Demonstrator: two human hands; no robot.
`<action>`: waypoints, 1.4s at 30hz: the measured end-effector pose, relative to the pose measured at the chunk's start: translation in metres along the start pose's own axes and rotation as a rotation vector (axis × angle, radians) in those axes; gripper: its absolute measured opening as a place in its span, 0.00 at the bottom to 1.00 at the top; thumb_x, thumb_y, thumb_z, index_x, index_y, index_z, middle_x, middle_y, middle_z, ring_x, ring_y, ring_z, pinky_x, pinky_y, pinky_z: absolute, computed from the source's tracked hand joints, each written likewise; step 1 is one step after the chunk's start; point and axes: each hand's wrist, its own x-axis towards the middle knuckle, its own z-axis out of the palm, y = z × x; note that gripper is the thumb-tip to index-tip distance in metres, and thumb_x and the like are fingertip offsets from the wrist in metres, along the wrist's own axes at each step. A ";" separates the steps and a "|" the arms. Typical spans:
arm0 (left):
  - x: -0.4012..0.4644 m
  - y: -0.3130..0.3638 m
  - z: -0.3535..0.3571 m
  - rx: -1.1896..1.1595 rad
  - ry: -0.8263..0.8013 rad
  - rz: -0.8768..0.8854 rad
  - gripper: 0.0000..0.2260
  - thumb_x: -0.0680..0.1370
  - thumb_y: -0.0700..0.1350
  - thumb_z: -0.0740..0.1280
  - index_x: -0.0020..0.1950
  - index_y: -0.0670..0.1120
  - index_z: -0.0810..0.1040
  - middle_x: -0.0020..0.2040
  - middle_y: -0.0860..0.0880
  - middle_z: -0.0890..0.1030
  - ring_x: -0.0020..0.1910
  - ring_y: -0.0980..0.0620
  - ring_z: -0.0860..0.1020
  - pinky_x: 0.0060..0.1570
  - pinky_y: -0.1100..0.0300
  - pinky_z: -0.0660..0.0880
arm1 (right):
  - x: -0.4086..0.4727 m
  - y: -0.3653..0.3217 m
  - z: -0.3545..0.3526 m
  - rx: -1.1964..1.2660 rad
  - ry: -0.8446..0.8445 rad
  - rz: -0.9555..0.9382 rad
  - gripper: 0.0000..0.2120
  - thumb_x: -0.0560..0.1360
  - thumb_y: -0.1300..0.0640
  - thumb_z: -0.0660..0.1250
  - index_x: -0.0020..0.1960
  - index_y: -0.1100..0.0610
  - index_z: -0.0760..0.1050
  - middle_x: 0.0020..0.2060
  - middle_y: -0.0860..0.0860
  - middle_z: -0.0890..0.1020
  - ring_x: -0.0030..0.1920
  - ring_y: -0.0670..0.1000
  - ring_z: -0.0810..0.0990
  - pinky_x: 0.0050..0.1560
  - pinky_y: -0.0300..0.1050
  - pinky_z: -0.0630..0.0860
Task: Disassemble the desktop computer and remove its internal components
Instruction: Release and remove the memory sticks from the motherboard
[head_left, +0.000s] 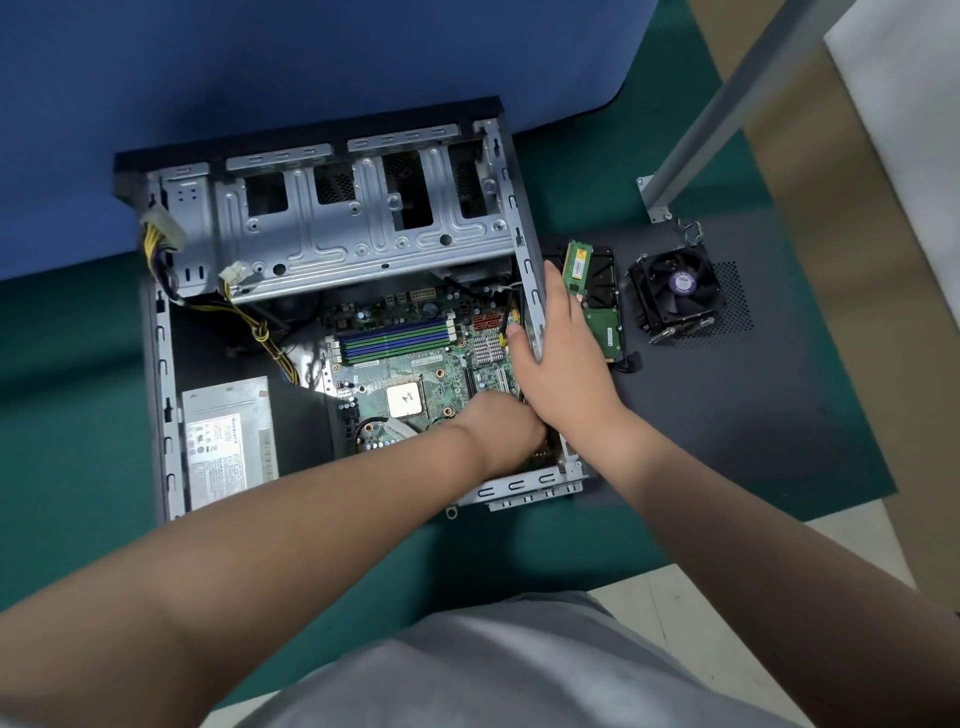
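Observation:
An open desktop case (166, 364) lies flat on a green mat, its drive cage (358, 228) swung up at the back. Inside sit the green motherboard (410, 358) with a bare CPU (405, 401), a silver power supply (228, 441) at the front left, and yellow power cables (249, 322). My right hand (561, 353) grips the case's right wall, thumb inside and fingers outside. My left hand (504, 431) reaches down into the case's front right corner over the board; its fingers are hidden beneath my right wrist.
Right of the case, a hard drive (605, 317) with a RAM stick (576, 265) on top and a black CPU fan cooler (675, 296) lie on the removed dark side panel (727, 405). A metal post (727, 109) rises at the back right. A blue partition (208, 78) stands behind.

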 end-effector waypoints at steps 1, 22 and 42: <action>-0.001 0.000 0.000 -0.002 -0.001 -0.004 0.10 0.77 0.34 0.60 0.56 0.40 0.76 0.48 0.45 0.81 0.42 0.43 0.78 0.35 0.53 0.70 | 0.000 0.000 0.000 -0.003 0.002 0.000 0.32 0.79 0.50 0.58 0.77 0.52 0.46 0.70 0.56 0.64 0.65 0.58 0.69 0.60 0.50 0.69; -0.011 -0.015 0.010 0.249 0.108 0.259 0.15 0.79 0.38 0.57 0.65 0.40 0.68 0.44 0.45 0.79 0.37 0.46 0.69 0.34 0.55 0.67 | 0.001 0.001 0.000 0.004 0.004 0.002 0.32 0.79 0.50 0.58 0.77 0.52 0.46 0.70 0.55 0.65 0.65 0.58 0.69 0.60 0.51 0.69; -0.007 -0.008 0.011 0.350 0.135 0.299 0.12 0.78 0.37 0.58 0.59 0.41 0.74 0.45 0.46 0.81 0.43 0.46 0.79 0.45 0.55 0.72 | 0.000 0.001 0.001 -0.006 -0.004 -0.003 0.32 0.79 0.50 0.58 0.77 0.52 0.46 0.70 0.55 0.64 0.66 0.57 0.68 0.60 0.50 0.69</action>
